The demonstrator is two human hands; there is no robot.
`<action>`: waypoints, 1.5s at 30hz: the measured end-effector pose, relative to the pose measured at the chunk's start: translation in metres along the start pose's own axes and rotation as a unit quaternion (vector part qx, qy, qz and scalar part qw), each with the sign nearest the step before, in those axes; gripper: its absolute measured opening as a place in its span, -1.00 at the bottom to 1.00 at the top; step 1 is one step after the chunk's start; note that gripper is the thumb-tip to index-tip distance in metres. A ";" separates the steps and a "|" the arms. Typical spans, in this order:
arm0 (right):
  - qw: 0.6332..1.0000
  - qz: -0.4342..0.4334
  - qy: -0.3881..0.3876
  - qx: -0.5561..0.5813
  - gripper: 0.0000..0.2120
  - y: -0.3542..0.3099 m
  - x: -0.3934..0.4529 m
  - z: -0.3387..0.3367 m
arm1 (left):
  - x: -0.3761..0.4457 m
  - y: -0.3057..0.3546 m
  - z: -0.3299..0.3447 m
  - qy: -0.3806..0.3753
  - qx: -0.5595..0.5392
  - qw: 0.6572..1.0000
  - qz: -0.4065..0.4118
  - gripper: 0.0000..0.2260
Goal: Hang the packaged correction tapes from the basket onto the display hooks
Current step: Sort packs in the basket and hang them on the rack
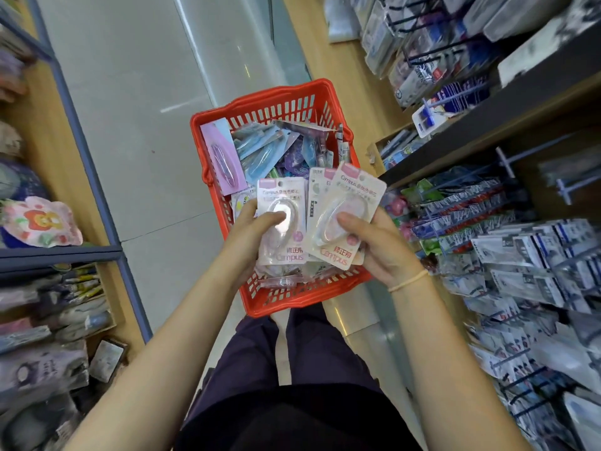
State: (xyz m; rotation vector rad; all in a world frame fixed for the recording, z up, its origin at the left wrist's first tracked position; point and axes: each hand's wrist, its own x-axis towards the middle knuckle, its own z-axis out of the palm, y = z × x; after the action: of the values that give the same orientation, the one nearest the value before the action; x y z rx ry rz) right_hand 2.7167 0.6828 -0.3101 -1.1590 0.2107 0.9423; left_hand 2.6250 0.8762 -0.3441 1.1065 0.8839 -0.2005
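Red plastic basket sits on the pale floor of a shop aisle, directly ahead of the person's dark-trousered legs. Basket is filled with a loose heap of packaged stationery, cards lying at all angles; a lilac card leans against the basket's left wall. Both hands are raised over the near half of the basket. Left hand grips a pink-and-white Campus correction tape pack: thumb curled across the clear blister on the front, fingers wrapped behind the card's left edge. More packs appear stacked behind it, count cannot be told. Right hand grips a second Campus pack, tilted with its top leaning to the right; thumb pressed on the blister, fingers curled behind the right edge. Another card shows between the two packs, partly covered by both. The two front packs sit just beside one another, edges overlapping near the bottom. A pale band circles the right wrist. To the right of the aisle, a display of hooks carries rows of hanging packaged goods, mostly blue, white and grey, blurred; two pale hooks at the upper part stick out bare. To the left, shelving with a blue-grey frame holds soft patterned items, blurred.
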 end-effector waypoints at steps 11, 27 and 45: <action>0.988 -0.136 0.023 -0.061 -0.43 -0.035 -0.055 0.095 | -0.065 0.061 -0.015 -0.076 -0.072 0.988 0.113 -0.47; 0.928 -0.280 0.247 -0.009 -0.48 -0.047 -0.214 0.090 | -0.139 0.087 0.078 -0.281 -0.007 0.945 0.166 -0.37; 0.837 -0.409 0.361 0.028 -0.54 0.011 -0.474 -0.026 | -0.342 -0.028 0.240 -0.434 0.033 0.882 0.181 -0.46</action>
State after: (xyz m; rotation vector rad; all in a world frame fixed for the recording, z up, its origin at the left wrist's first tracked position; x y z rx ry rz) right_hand 2.4244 0.4141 -0.0493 -1.3326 0.3043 -0.2882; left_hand 2.5103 0.5681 -0.0847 1.0687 -0.1377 -0.3751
